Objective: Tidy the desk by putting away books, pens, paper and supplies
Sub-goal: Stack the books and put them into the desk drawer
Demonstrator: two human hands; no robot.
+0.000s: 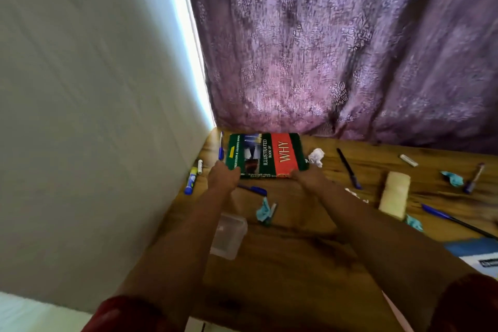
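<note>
A green and red book [266,153] titled "Illustrated Book of Why" lies flat at the far corner of the wooden desk [296,264], against the purple curtain. Both my arms reach out to it. My left hand [223,176] holds the book's near left corner. My right hand [307,176] holds its near right corner. The fingertips are blurred and partly hidden behind the hands.
Blue pens [221,148] [254,189] [442,214], a black pen [349,168], a glue stick [191,180], a clear plastic box [229,234], crumpled white [316,157] and teal paper [264,210], a beige block [394,198] and a purple marker [474,178] litter the desk. White wall left.
</note>
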